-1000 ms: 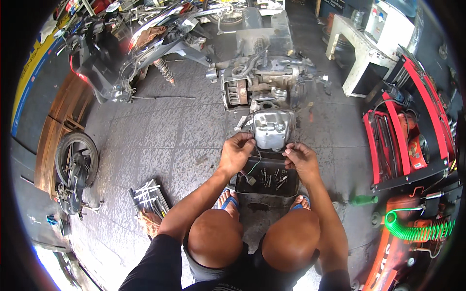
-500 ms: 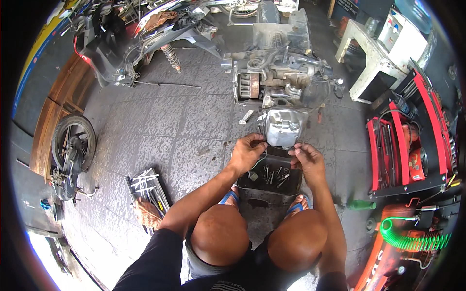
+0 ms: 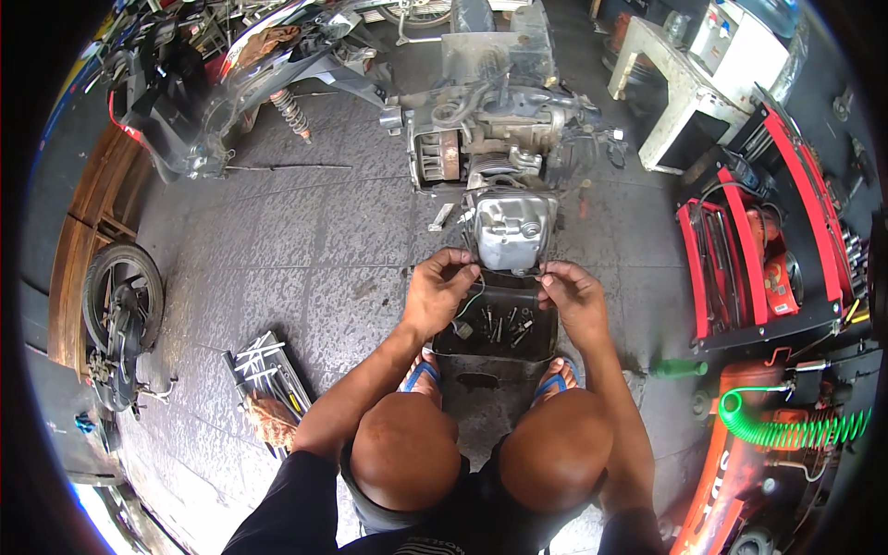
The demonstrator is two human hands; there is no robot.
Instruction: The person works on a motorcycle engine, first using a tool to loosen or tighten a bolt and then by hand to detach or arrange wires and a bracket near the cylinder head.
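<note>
My left hand [image 3: 438,294] is closed in a pinch at the lower left corner of a silver engine cover [image 3: 511,236]. From its fingertips a thin pale-green wire [image 3: 479,298] hangs down to a small connector [image 3: 462,327]. My right hand [image 3: 575,298] pinches at the cover's lower right corner; whatever lies between its fingers is too small to make out. Below both hands, a dark tray [image 3: 495,354] holds several bolts [image 3: 500,328] and small metal parts. The cover sits at the near end of a scooter engine [image 3: 490,139] on the floor.
On the left lie a holder of tools [image 3: 268,370] with a cloth [image 3: 270,419] and a wheel [image 3: 123,287]. A red and black tool rack [image 3: 763,240], a green bottle [image 3: 680,368] and an orange compressor [image 3: 717,472] with a coiled green hose [image 3: 795,427] stand right. A partly stripped scooter [image 3: 231,102] is far left.
The view has shifted, so the whole scene sits further left and slightly higher. Both hands keep their pinches beside the cover's lower corners, with little other movement.
</note>
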